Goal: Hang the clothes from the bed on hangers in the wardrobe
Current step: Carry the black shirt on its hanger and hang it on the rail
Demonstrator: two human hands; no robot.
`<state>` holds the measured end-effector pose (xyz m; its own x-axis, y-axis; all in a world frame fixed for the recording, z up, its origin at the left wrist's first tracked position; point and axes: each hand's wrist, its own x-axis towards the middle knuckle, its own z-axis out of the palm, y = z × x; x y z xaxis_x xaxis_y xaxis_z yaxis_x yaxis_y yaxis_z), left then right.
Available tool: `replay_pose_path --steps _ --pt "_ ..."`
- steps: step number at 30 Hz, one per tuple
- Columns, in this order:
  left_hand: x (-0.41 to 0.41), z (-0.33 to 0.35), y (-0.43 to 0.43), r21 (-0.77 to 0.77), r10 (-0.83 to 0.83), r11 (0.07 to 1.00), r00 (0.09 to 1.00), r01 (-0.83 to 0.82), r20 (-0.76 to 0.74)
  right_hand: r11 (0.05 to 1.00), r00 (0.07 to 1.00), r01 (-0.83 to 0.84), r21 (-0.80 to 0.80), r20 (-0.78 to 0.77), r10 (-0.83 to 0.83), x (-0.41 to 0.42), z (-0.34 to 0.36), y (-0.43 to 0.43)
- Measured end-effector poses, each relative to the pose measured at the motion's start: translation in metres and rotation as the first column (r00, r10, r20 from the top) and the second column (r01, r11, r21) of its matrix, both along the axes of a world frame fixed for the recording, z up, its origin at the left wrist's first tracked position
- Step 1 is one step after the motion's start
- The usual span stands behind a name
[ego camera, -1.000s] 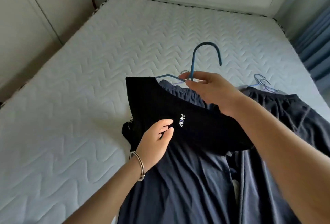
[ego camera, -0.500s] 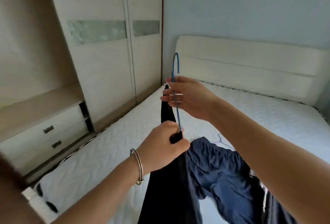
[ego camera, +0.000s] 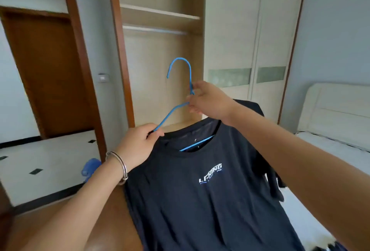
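while the dark t-shirt (ego camera: 210,200) hangs in front of the person, it is only partly mounted on the blue wire hanger (ego camera: 166,118): one arm of the hanger lies inside the garment and shows through the neck opening, and the other arm runs bare, outside the fabric, down to the left hand (ego camera: 138,146). the left hand, with a metal bangle (ego camera: 120,167) at its wrist, has its fingers curled and pinches the tip of that bare arm at the edge of the collar. the right hand (ego camera: 210,102) pinches the twisted neck of the hanger just under the hook, which points up and is free. shirt and hanger are held in the air, near the open wardrobe compartment (ego camera: 158,74) but apart from it. its clothes rail (ego camera: 154,29), under a shelf (ego camera: 160,13), carries nothing in the part that shows. the bed (ego camera: 330,140) stands to the right, and a scrap of dark fabric (ego camera: 328,247) at the lower right edge may be more clothing; it is too cropped to tell.

judged progress: early. the second shoulder is not yet over the hanger; hooking onto the rail and any further garments remain.
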<state>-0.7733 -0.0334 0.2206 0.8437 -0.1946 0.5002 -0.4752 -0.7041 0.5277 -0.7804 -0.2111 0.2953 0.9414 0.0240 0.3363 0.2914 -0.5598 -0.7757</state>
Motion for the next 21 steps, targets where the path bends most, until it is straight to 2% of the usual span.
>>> replay_pose_path --steps 4,7,9,13,16,19,21 --pt "0.026 0.010 0.088 -0.034 0.097 0.995 0.988 -0.093 0.124 0.956 0.979 0.066 -0.285 0.205 -0.007 0.035 0.009 0.079" --pt "0.042 0.014 0.140 0.029 0.160 0.985 0.965 -0.170 0.206 0.927 0.945 0.145 -0.345 0.327 -0.026 0.058 0.009 0.115" --pt "0.053 0.015 0.168 0.081 0.185 0.974 0.950 -0.212 0.252 0.947 0.962 0.066 -0.313 0.273 0.024 0.076 0.003 0.131" --pt "0.083 0.017 0.210 0.166 0.213 0.947 0.927 -0.273 0.309 0.973 0.974 -0.211 -0.092 0.068 0.218 0.120 -0.014 0.160" --pt "0.110 0.022 0.232 0.162 0.228 0.949 0.945 -0.269 0.232 0.951 0.948 -0.308 -0.036 0.068 0.310 0.158 -0.022 0.182" --pt "0.144 0.034 0.256 0.063 0.210 0.975 0.975 -0.215 0.073 0.923 0.918 -0.385 0.017 0.114 0.381 0.206 -0.027 0.208" --pt "0.173 0.038 0.266 0.073 0.213 0.974 0.976 -0.216 0.044 0.901 0.895 -0.430 0.055 0.153 0.418 0.245 -0.029 0.224"
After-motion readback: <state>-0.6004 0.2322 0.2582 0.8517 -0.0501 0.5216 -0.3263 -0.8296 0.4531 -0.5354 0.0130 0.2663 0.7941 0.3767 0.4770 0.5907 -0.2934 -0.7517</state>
